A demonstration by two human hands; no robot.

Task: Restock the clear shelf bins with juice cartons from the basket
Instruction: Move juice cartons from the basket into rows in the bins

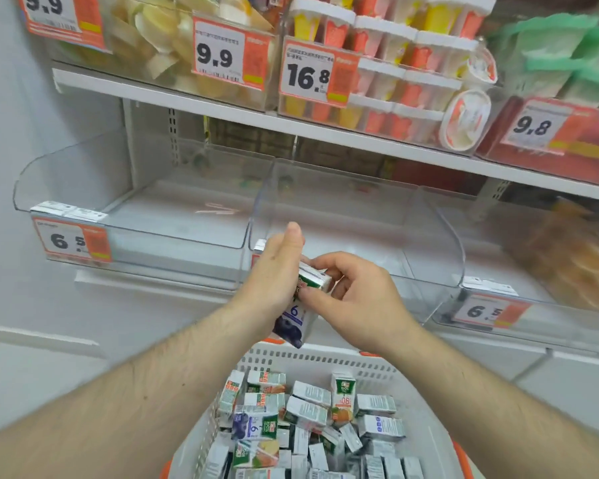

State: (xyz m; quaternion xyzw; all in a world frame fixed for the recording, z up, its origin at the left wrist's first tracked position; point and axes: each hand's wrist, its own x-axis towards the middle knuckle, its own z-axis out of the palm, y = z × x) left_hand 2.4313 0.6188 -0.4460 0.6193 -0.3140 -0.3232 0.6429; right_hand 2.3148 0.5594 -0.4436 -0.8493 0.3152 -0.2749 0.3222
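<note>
Both hands hold a small stack of juice cartons (pixel 300 314) with blueberry print, in the air above the basket and just in front of the middle clear bin (pixel 433 243). My left hand (pixel 274 285) presses flat against the stack's left side, thumb up. My right hand (pixel 357 299) curls its fingers over the top right of the cartons. The white basket (pixel 426 430) below holds several loose juice cartons (pixel 305 423) lying in all directions. The left clear bin (pixel 83 174) shows nothing inside.
Price tags reading 6.5 hang on the bin fronts (pixel 71 240). The shelf above (pixel 256 115) carries bins of packed cups and snacks. A bin at the right (pixel 567 257) holds orange-brown packets. The white shelf edge runs below the bins.
</note>
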